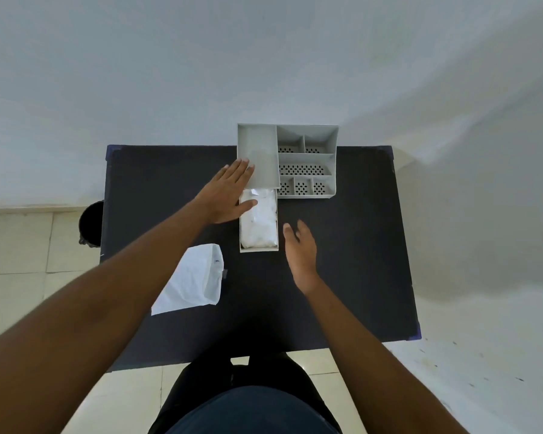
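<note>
A white bag point(192, 278) lies at the left of the dark worktop point(358, 261). The left hand point(228, 195), fingers straight, rests against the grey organizer point(308, 158), with its thumb over the white packet point(261, 220) in the pulled-out drawer point(259, 249). The right hand point(301, 249) hovers with relaxed fingers, holding nothing, just right of the drawer.

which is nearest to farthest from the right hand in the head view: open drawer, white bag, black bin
From the right hand:
1. open drawer, just left of its fingers.
2. white bag, lying flat on the table, farther left and nearer the person.
3. black bin, beyond the table's left edge.
</note>
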